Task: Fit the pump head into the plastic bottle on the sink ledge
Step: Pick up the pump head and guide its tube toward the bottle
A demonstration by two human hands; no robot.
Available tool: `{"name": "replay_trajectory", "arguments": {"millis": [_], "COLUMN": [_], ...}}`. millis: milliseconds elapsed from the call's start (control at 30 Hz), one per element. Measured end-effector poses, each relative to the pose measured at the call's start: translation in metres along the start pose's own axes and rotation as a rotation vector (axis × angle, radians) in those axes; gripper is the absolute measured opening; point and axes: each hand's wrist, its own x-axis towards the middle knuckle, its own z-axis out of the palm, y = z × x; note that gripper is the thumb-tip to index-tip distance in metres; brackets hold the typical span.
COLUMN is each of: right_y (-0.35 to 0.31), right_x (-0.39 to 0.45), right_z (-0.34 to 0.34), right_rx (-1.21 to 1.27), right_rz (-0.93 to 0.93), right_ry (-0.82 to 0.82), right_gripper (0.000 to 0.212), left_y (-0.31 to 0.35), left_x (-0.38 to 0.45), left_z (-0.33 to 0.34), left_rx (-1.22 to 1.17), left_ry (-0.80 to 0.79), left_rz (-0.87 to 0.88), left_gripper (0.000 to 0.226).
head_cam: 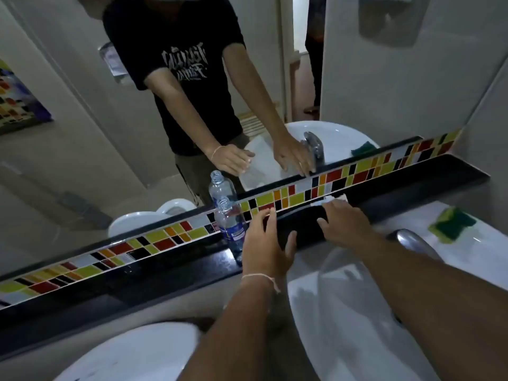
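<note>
- The left hand (265, 243) hovers over the black sink ledge (165, 273), fingers spread, holding nothing.
- The right hand (346, 224) rests open-fingered on the ledge; something white shows at its fingertips.
- The uncapped plastic bottle (229, 226) stands upright just left of the left hand, below the mirror (82, 105).

One clear plastic bottle (230, 226) stands on one black ledge (170, 268), uncapped. Two bare hands reach forward: the left hand (265, 243) and the right hand (345, 222). There is one white sink (481, 251), one metal tap (412, 240), one green and yellow sponge (452, 222), and one wall mirror (82, 119).
</note>
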Motion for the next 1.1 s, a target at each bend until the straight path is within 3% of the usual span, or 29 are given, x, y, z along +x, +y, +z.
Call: {"name": "replay_trajectory", "arguments": {"millis": [200,267,500,633,767,933,1100], "right_y": [0.009,0.014,0.027,0.037,0.05,0.04,0.0], "right_x": [0.019,0.03,0.056,0.055,0.042,0.011,-0.008], "right_z": [0.023,0.024,0.028,0.029,0.008,-0.052,-0.119], "right_rx": [-0.016,-0.044,-0.185,-0.206,-0.005,0.381,0.44], "right_rz": [-0.034,-0.028,-0.06,-0.068,-0.116,-0.213,-0.374], "right_ry": [0.077,0.12,-0.064,-0.046,0.039,0.127,0.291], "right_gripper": [0.049,0.051,0.047,0.039,0.051,0.046,0.034], "left_y": [-0.032,-0.038,-0.044,-0.049,-0.052,-0.054,-0.053], "left_x": [0.0,0.007,0.016,0.018,0.021,0.022,0.02], "left_z": [0.053,0.066,0.085,0.089,0.092,0.092,0.086], "left_rx": [0.152,0.184,0.168,0.179,0.183,0.16,0.12], "left_ry": [-0.363,-0.391,-0.385,-0.407,-0.435,-0.472,-0.483], "left_rz": [-0.007,0.01,-0.066,-0.067,-0.07,-0.057,-0.052], "left_gripper": [0.082,0.078,0.071,0.069,0.07,0.071,0.07]}}
